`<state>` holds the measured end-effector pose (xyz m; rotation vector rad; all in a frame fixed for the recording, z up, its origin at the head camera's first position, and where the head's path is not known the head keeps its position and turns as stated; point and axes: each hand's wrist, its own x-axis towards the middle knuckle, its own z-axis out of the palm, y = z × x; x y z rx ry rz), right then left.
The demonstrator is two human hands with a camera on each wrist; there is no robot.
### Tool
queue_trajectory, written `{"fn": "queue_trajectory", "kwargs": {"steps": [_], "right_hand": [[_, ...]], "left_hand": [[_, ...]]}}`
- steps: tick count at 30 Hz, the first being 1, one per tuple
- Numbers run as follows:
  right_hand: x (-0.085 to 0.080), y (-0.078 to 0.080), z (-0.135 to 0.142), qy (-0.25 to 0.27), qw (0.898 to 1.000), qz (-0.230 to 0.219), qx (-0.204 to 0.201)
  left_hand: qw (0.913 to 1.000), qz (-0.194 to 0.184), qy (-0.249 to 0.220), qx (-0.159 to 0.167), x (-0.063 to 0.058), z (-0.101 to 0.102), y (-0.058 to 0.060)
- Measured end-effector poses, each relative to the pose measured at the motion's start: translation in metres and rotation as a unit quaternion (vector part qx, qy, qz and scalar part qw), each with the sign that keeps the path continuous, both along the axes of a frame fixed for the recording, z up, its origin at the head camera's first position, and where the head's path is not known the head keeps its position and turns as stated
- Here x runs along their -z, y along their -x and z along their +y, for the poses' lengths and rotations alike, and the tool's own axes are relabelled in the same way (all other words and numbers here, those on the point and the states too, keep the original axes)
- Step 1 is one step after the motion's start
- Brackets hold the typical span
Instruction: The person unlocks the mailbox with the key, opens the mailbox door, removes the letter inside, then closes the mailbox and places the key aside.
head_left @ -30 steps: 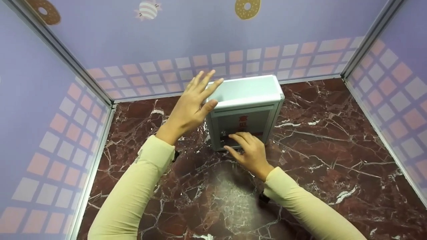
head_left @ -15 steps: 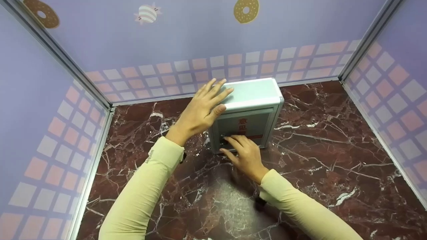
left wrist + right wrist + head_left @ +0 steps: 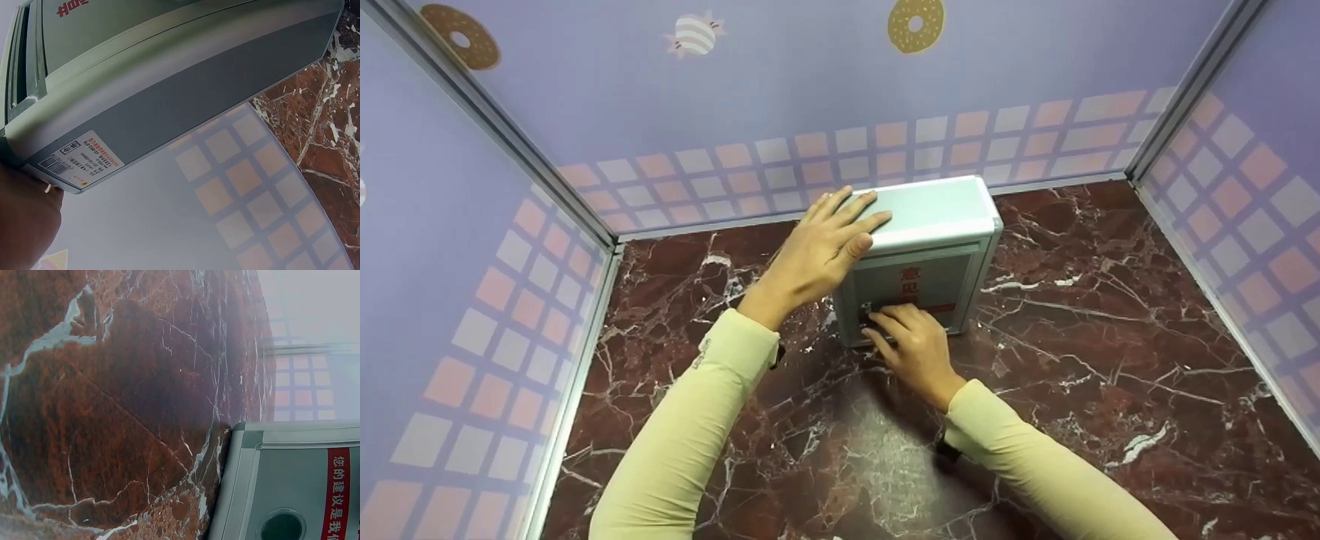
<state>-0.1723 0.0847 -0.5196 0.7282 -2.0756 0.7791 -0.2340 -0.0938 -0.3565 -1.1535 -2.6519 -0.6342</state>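
A metal suggestion box (image 3: 934,206) stands upright on the marbled tabletop, its front marked with red characters. My left hand (image 3: 817,251) lies over its upper left edge, fingers extended across the top and thumb at the front rim. The left wrist view shows that hand (image 3: 25,219) at the box's labelled end. Low on the front, my right hand (image 3: 921,349) has its thumb and bent fingers at a small silver fitting (image 3: 865,307) near the left edge. Whether they pinch it I cannot tell. The right wrist view shows the box's framed front (image 3: 292,478), not that hand.
Dark red marbled tabletop (image 3: 1080,315) surrounds the box. A purple back panel (image 3: 810,82) with pink and white squares stands close behind. Similar side panels rise at left (image 3: 442,247) and right (image 3: 1260,187).
My left hand has moved right and down, from above the corner onto the box's upper left edge. The right hand has shifted slightly left to the silver fitting, thumb and fingertips closer together.
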Motion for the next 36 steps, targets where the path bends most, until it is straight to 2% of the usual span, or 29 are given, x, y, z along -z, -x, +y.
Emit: {"fn": "queue_trajectory", "kwargs": {"steps": [11, 18, 29, 36], "right_hand": [[-0.005, 0.004, 0.002, -0.003, 1.000, 0.026, 0.003], [-0.005, 0.005, 0.000, -0.021, 0.999, 0.033, 0.001], [-0.004, -0.001, -0.015, -0.036, 0.999, 0.021, 0.004], [-0.014, -0.001, -0.004, -0.050, 0.999, -0.003, 0.017]], "left_hand": [[1.0000, -0.005, -0.007, 0.004, -0.005, 0.003, 0.001], [0.9999, -0.008, -0.009, 0.008, -0.002, 0.002, 0.001], [0.9994, -0.025, -0.024, -0.002, 0.006, -0.010, -0.002], [0.9998, -0.013, -0.017, 0.003, 0.000, 0.002, 0.001]]}}
